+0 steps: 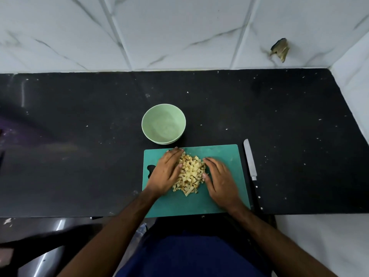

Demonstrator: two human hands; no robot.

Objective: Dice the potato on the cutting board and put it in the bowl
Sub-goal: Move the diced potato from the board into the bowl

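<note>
On the black counter (79, 156), the left hand (165, 172) and right hand (219, 182), fingers flat, are pushing potato bits (190, 172) together; scooping into the bowl (163, 123) probably comes next.

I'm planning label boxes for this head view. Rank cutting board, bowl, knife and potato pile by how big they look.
1. cutting board
2. bowl
3. potato pile, which looks near the bowl, so unsure
4. knife, long but thin
</note>
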